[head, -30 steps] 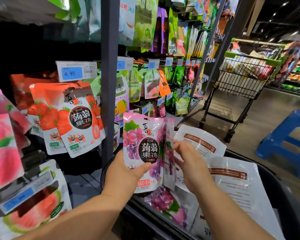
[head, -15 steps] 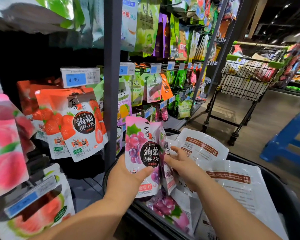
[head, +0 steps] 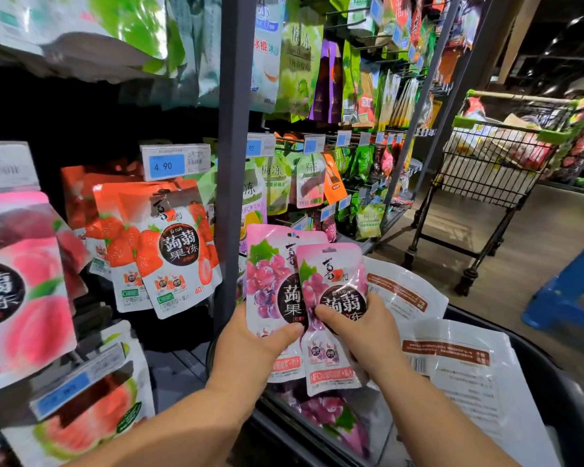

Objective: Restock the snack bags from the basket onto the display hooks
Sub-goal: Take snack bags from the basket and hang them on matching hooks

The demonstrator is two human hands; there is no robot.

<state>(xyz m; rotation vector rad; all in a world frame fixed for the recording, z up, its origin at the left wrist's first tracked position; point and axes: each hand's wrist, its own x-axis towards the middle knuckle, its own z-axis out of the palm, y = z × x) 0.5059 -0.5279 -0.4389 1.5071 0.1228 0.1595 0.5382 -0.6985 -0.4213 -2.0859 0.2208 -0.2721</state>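
Head view: grey post (head: 231, 163) beside grape bags (head: 267, 281)

The right hand (head: 368, 335) has swung a second grape bag (head: 334, 274) forward, seemingly overlapping the first bag (head: 267, 278).

Store aisle: dim ceiling, brightly lit shelving.
Grey steel upright (head: 234, 129) rises just above and left of the grip. Up and right of the grip, a loaded wire shopping cart (head: 486, 176) with green trim stands on wood-look plank floor (head: 536, 237). Blue plastic stool (head: 567, 298) level with the grip, far right. Ceiling (head: 560, 32) dark, with small spot lights.
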